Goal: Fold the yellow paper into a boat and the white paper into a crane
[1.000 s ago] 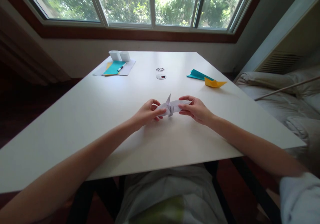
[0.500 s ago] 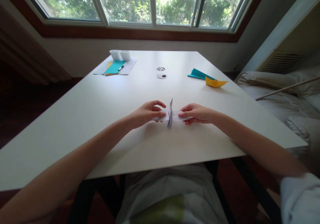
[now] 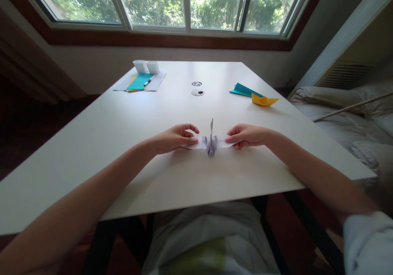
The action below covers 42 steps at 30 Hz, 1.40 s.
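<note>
Head cam: left hand [image 3: 172, 139] & right hand [image 3: 247, 135] pinch opposite flat wings of creased white paper crane [image 3: 211, 142], pointed tip upright, over smooth white table [image 3: 123, 144].

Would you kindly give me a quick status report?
Left hand and right hand each pinch a wing of the white paper crane. Crane above table. Nothing obstructing.

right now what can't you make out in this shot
- Head view: ends of the white paper model, covered by the left hand and right hand.
- Head view: two white boxes, too small to read.
- Head view: teal paper, partly behind the yellow paper boat.
</note>
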Motion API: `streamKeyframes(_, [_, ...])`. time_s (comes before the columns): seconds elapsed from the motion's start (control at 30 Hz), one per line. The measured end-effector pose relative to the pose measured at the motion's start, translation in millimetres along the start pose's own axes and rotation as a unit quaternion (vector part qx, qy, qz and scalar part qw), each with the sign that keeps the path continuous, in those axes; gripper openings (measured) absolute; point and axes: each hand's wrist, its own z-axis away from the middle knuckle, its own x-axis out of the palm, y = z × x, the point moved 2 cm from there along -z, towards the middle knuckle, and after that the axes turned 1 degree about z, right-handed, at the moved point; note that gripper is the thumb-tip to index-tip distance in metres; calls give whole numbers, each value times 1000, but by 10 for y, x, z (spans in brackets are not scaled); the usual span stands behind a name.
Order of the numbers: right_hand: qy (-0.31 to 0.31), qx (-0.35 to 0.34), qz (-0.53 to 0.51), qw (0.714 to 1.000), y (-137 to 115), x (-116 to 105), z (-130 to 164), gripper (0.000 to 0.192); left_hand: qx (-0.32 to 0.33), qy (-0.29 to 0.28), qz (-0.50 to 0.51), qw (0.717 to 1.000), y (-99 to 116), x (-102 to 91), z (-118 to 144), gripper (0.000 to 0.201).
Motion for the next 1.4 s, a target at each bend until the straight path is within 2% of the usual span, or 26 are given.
streamKeyframes(1.13, [-9,-5,4,1000,-2,-79,33,24,-1,-5,-25,1000,-46,-77,-19,41])
streamKeyframes(1.23, [22,-33,-24,999,-16,-59,8,22,12,-1,-43,999,-34,-70,-12,42])
streamKeyframes(1.33, [89,-89,-73,989,-34,-69,-37,22,26,1,-57,998,1,-38,8,47])
streamKeyframes(1.4, [140,-118,-90,979,-36,-89,-62,28,27,6,-49,998,26,-5,21,51])
